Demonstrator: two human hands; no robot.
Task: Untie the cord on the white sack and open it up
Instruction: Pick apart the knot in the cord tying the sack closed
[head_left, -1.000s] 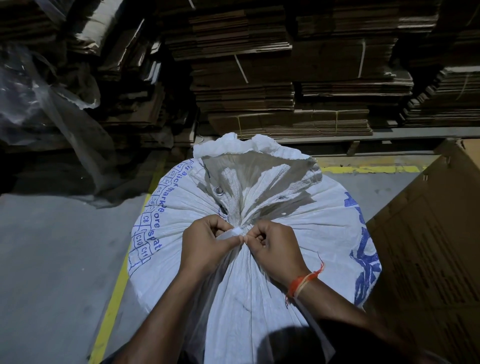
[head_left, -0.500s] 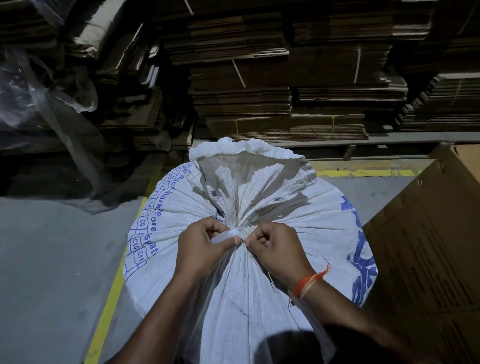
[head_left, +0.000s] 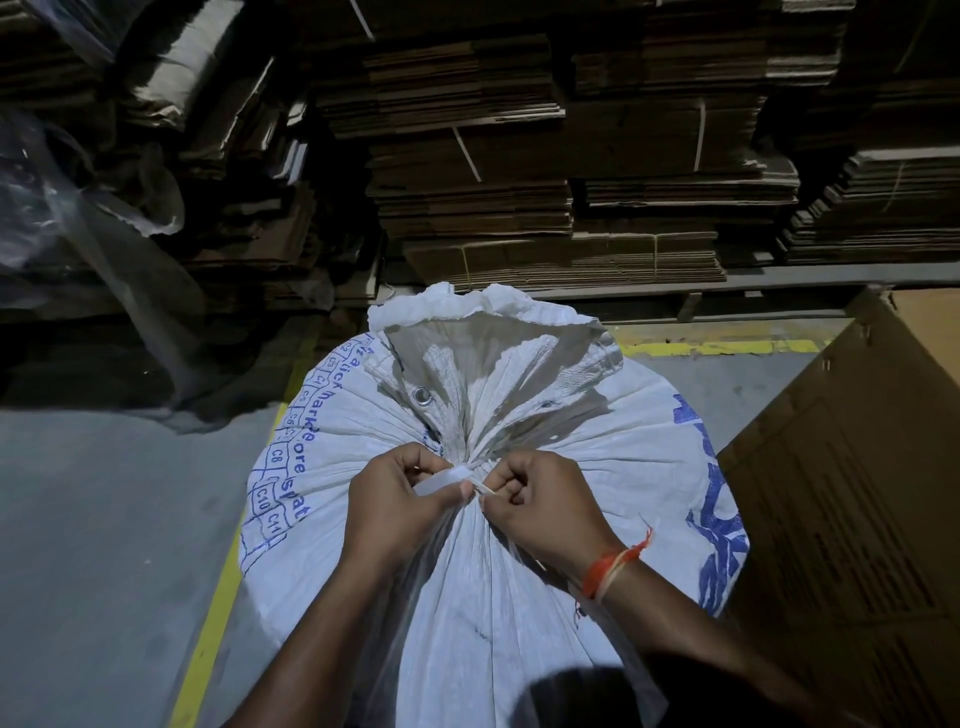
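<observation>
A full white woven sack (head_left: 597, 447) with blue print stands on the floor in front of me. Its neck is gathered tight in the middle, and the loose mouth fans out above the gathering. A pale cord (head_left: 447, 479) wraps the neck. My left hand (head_left: 400, 499) pinches a flat white end of the cord at the left of the knot. My right hand (head_left: 545, 501), with an orange thread on the wrist, pinches a thin strand at the right of the knot. The two hands almost touch. The knot itself is mostly hidden by my fingers.
Stacks of flattened cardboard (head_left: 467, 156) fill the racks behind the sack. A large cardboard box (head_left: 857, 493) leans close on the right. Clear plastic sheeting (head_left: 78, 218) hangs at the left. A yellow floor line (head_left: 218, 597) runs along the grey concrete beside the sack.
Both hands stay at the knot; a short white length of cord now shows between the left fingers. The view has tilted slightly, so the sack sits a little lower.
</observation>
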